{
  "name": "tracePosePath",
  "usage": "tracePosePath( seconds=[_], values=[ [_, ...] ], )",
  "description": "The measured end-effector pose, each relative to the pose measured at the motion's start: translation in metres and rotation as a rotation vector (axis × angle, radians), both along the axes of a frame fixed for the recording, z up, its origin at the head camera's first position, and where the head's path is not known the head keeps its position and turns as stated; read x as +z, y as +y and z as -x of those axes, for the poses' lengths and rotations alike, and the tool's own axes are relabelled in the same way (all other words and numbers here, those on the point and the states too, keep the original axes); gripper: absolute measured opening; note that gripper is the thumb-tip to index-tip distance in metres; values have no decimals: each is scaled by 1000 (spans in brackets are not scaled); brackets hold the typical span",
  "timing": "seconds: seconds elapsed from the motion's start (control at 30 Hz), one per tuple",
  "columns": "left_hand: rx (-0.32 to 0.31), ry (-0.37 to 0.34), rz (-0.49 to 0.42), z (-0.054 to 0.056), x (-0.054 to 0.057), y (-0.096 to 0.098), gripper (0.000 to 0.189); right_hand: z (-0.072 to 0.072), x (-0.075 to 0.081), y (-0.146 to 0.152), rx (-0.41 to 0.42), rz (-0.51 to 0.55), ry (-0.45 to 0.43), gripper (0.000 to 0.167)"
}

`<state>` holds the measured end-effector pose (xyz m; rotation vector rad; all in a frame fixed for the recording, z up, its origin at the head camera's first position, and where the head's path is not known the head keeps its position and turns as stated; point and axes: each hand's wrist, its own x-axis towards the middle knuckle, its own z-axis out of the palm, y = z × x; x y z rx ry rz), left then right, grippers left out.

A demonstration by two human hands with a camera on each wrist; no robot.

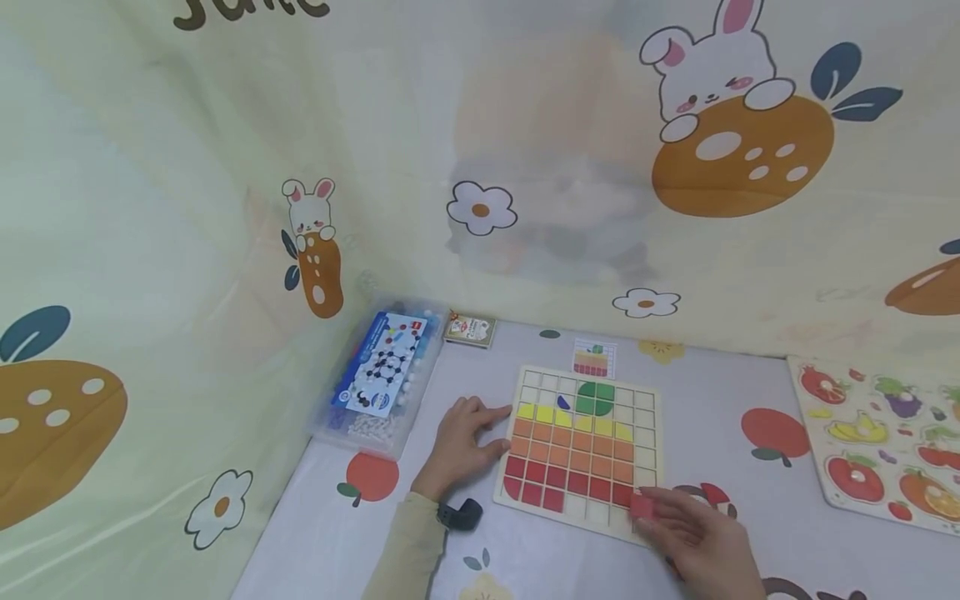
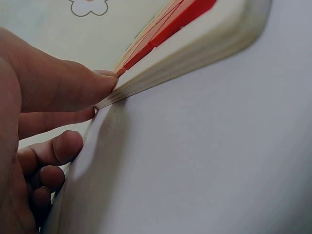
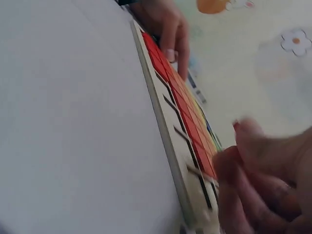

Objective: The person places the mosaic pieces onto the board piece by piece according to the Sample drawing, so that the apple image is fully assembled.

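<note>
A wooden grid board lies on the table with red, orange and yellow tile rows, green rounded tiles and a small blue piece on it. My left hand rests at the board's left edge, its thumb and index finger touching the side. In the left wrist view the thumb presses by the edge, with the other fingers loosely bent below. Between thumb and fingers my right hand pinches a red tile over the board's lower right corner. Mostly covered by the fingertips, that tile shows only as a sliver in the right wrist view.
Behind the board lies a small picture card. A clear plastic case with a molecule picture stands at the back left, beside a small box. To the right is a fruit puzzle board. A patterned curtain hangs behind.
</note>
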<state>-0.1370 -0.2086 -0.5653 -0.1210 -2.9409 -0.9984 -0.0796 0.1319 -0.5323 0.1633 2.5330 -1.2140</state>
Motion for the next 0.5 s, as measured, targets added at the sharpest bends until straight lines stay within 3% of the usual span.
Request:
tracePosePath(
  seconds=[0.1, 0.23, 0.5],
  values=[
    [5, -2, -2, 0, 0, 0, 53, -1, 1, -14, 100, -65, 92, 50],
    [3, -1, -6, -1, 0, 0, 52, -2, 2, -32, 169, -92, 176, 43],
    [-4, -2, -16, -1, 1, 0, 52, 2, 0, -55, 229, -148, 205, 38]
  ],
)
